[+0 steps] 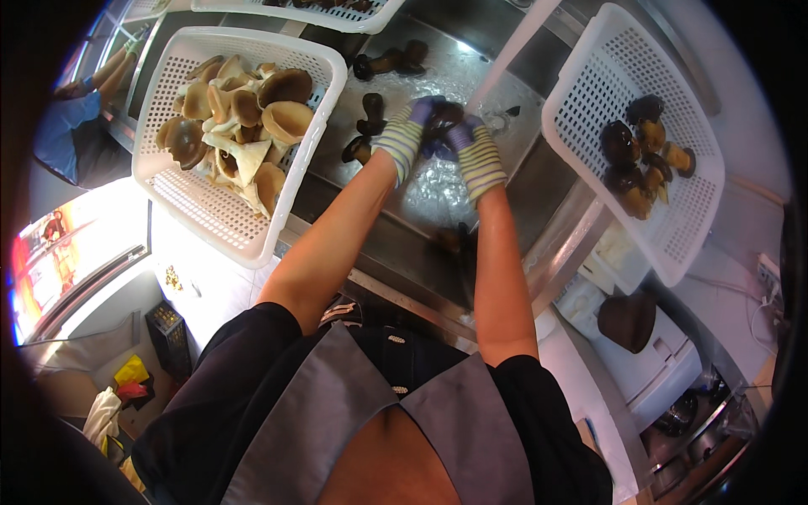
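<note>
My left hand [408, 133] and my right hand [473, 151], both in striped gloves with purple fingers, are closed round a dark, wet mushroom [444, 119] between them. They hold it low over the metal sink [526, 194], where shallow water ripples. Beside them a pale streak, apparently running water [515, 52], slants down close to my right hand. More dark-capped mushrooms [389, 62] lie in the water ahead, and others [358, 150] rest just left of my left hand. My fingertips are partly hidden behind the mushroom.
At the left stands a white perforated basket [328, 101] of brown-capped pale mushrooms. A similar basket [694, 231] on the right holds several dark-capped ones. The edge of a third basket [370, 23] shows at the far side. A person in blue [63, 139] is at far left.
</note>
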Demonstrator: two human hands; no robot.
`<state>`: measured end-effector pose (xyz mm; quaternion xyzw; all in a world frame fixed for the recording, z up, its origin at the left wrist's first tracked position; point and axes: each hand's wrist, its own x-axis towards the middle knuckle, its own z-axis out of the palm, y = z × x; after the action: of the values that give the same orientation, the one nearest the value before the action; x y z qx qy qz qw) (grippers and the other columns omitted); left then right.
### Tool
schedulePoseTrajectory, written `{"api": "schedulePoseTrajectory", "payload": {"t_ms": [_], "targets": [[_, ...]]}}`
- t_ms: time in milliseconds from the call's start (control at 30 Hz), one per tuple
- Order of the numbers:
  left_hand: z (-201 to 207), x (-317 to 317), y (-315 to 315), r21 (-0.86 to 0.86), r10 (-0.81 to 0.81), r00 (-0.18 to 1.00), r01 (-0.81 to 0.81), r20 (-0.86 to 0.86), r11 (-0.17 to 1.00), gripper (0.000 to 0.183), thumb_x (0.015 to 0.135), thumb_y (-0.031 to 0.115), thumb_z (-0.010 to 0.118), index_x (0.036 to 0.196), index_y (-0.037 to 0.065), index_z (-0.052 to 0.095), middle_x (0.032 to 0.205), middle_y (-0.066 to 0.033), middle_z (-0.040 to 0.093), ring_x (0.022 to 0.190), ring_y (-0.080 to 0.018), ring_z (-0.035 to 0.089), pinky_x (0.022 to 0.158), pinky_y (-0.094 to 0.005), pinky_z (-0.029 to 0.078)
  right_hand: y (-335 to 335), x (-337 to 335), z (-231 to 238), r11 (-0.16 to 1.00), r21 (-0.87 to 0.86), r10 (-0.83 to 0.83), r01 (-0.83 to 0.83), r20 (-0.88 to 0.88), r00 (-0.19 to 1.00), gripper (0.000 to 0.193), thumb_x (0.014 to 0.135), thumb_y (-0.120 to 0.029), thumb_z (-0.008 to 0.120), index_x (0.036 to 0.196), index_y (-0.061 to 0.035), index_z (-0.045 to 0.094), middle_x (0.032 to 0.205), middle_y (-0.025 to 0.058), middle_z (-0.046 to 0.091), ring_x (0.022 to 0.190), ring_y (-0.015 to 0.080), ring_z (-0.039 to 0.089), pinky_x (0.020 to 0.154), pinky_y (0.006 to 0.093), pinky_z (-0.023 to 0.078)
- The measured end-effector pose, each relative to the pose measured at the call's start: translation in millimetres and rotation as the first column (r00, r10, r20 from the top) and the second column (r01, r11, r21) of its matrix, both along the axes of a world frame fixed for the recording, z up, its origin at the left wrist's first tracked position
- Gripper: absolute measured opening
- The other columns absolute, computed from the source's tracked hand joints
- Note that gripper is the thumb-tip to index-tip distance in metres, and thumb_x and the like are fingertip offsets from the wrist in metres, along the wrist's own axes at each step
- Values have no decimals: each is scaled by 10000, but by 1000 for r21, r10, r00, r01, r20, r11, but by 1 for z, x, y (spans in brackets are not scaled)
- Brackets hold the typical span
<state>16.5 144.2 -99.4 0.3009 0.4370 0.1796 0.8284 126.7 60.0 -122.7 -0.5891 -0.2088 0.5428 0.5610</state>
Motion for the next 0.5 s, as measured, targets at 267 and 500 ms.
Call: {"api": "schedulePoseTrajectory", "payload": {"t_ms": [267, 500], "targets": [[22, -8, -3, 209, -256, 940, 210, 225, 955, 539, 721, 146, 669, 1181, 28, 414, 1078, -82, 525, 914, -182, 530, 787, -275, 456, -7, 15, 19, 945, 296, 129, -138, 50, 990, 421, 788, -268, 589, 1110, -20, 478, 1052, 66, 533, 968, 151, 499, 851, 274, 408], [-10, -4, 20, 599, -50, 915, 303, -401, 741, 324, 787, 256, 586, 1016, 32, 539, 944, -70, 580, 894, -145, 544, 775, -270, 449, -4, -9, 37, 983, 176, -27, -49, 407, 913, 511, 673, -139, 655, 1122, 0, 455, 1054, 154, 538, 987, 250, 518, 866, 312, 419]]}}
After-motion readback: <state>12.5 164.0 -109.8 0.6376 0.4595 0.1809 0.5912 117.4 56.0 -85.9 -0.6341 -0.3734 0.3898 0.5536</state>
